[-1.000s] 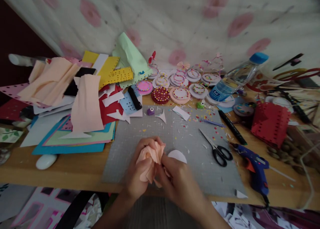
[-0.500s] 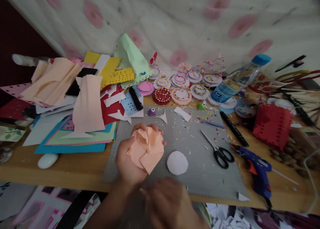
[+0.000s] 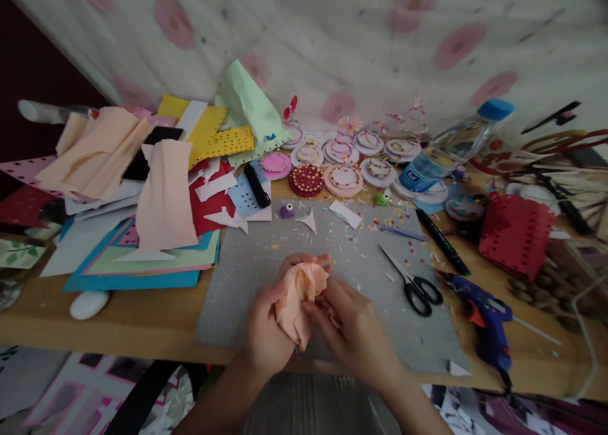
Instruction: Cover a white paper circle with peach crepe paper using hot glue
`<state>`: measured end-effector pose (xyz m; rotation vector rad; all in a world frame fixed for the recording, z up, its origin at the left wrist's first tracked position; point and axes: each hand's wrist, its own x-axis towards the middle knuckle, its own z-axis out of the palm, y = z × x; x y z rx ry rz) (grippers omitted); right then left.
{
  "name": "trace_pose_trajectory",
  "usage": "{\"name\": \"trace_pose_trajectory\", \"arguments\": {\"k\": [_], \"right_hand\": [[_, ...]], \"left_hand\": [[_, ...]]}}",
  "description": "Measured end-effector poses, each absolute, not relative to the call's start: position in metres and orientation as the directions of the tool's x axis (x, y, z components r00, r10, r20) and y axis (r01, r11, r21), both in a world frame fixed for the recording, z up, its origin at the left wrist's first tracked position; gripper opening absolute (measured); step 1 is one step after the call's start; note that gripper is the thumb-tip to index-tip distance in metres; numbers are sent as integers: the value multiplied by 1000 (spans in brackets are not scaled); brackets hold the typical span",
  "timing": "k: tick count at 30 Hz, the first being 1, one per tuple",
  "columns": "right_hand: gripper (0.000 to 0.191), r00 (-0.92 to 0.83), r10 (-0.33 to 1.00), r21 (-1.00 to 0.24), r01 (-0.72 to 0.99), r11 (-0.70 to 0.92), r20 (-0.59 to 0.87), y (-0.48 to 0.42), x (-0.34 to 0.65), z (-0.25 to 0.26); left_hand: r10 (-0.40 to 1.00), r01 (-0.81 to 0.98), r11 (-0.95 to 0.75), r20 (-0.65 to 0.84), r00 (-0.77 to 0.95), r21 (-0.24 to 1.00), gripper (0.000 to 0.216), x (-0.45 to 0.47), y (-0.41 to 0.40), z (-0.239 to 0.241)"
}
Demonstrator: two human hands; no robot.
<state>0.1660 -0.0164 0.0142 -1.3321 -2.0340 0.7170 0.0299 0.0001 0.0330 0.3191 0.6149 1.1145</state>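
A crumpled sheet of peach crepe paper (image 3: 300,305) is held between both hands above the front of the grey cutting mat (image 3: 232,296). My left hand (image 3: 268,327) cups the paper from the left and below, its fingertips showing past the far edge. From the right, my right hand (image 3: 358,327) pinches the paper's side between thumb and fingers. To the right on the mat lie black-handled scissors (image 3: 413,286). Scattered over the mat's far part are white paper scraps (image 3: 346,214) and a small purple punch (image 3: 287,211).
A blue glue gun (image 3: 489,321) and a black marker (image 3: 444,242) lie to the right, near a tilted water bottle (image 3: 430,159). Decorated paper discs (image 3: 342,179) stand in rows at the back. Stacked coloured papers (image 3: 142,277) and a white oval object (image 3: 89,304) occupy the left.
My right hand has risen from the front edge and taken hold of the crepe paper, which is now more bunched. The left hand moved right and nearer. The white paper disc is no longer visible.
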Motion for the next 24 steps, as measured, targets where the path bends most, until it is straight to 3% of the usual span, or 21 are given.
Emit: {"name": "trace_pose_trajectory", "arguments": {"k": [5,12,19,22,24], "right_hand": [[18,-296,939,-751,576,323,177,-16,168,10],[23,-230,973,-949,306,70,-2,-18,174,1],[21,-162,986,-977,215,6,-30,-16,171,2],[25,-105,994,-996,86,-16,-25,-12,168,7],[29,-52,994,-992,-83,-99,-95,-10,168,9]], "left_hand": [[871,-733,490,-300,390,472,38,26,-2,26],[834,-720,550,-319,450,424,36,25,-3,19],[863,-713,505,-297,409,487,41,27,-4,23],[849,-725,518,-376,371,453,40,27,0,19],[823,-734,533,-459,335,421,38,25,3,16]]}}
